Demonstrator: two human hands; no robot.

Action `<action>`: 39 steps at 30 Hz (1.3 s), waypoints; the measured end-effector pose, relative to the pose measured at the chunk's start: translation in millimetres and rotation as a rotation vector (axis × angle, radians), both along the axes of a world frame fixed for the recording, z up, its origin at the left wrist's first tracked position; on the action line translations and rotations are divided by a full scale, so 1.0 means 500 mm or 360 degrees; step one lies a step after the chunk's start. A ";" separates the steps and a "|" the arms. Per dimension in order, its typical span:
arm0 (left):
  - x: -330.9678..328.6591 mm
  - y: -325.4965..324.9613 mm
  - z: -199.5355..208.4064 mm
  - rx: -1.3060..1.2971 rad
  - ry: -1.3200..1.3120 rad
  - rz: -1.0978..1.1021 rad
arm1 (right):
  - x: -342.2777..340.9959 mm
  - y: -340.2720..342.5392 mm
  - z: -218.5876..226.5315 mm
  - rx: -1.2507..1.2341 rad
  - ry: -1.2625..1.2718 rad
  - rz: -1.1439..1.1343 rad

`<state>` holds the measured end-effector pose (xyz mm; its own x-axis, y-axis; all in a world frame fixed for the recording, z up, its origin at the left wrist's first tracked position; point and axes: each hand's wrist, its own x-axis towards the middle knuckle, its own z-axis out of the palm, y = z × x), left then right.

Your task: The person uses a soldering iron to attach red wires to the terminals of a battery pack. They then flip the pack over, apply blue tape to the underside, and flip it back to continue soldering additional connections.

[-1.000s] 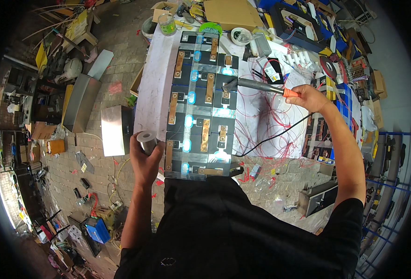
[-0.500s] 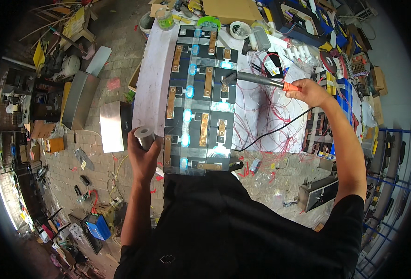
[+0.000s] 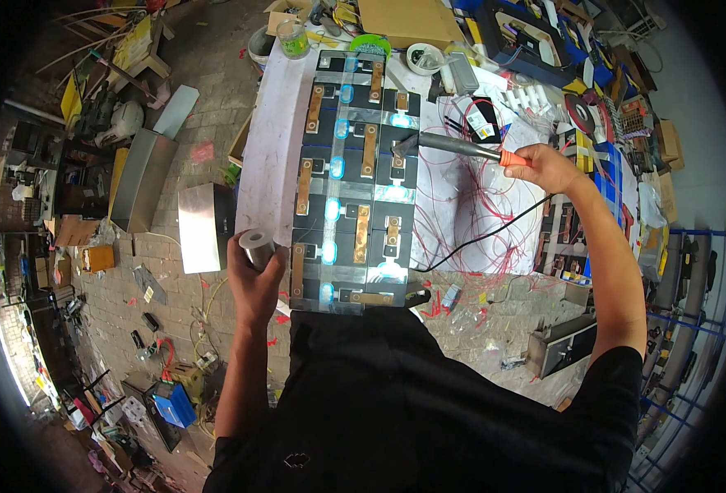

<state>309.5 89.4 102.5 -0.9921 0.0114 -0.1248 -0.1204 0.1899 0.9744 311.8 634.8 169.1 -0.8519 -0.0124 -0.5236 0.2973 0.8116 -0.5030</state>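
A long block of black battery cells (image 3: 355,187), strapped with clear tape, lies across the table in front of me. Copper busbars (image 3: 363,233) and bright metal tabs sit along its rows. My right hand (image 3: 544,170) is closed around the orange handle of a large soldering iron (image 3: 460,146). Its wide, angled tip (image 3: 406,148) is at a terminal in the right-hand row; whether it presses on the metal is hard to tell. At the block's near left side, my left hand (image 3: 256,279) grips a silvery solder spool (image 3: 258,246). Any wire running off it is too thin to follow.
The iron's black cord (image 3: 494,228) loops over the white table cover among thin red wires (image 3: 478,193). At the far end stand a glass jar (image 3: 292,39), a green bowl (image 3: 369,46) and a white bowl (image 3: 425,57). A metal sheet box (image 3: 202,227) is left of the table.
The whole view has shifted slightly, so the block sits a little lower. Both hands keep their hold, and the iron's tip stays at much the same terminal.
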 end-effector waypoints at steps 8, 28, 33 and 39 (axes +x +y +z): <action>0.001 -0.004 -0.006 -0.0076 0.0000 -0.0011 | 0.000 -0.006 0.006 0.0061 0.0015 0.0010; -0.003 0.001 -0.010 -0.0005 -0.0004 -0.0021 | 0.001 -0.006 0.004 0.0041 0.0046 0.0022; -0.006 -0.001 -0.016 0.0019 0.0009 -0.0035 | 0.002 -0.006 0.005 0.0056 0.0037 0.0011; -0.007 0.008 0.004 0.0055 -0.0053 -0.0048 | 0.000 -0.006 0.004 0.0069 0.0015 -0.0004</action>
<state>306.2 93.1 104.3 -0.9865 0.0462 -0.1570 -0.1478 0.1604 0.9759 312.0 631.8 171.1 -0.8568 0.0123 -0.5156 0.2948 0.8319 -0.4701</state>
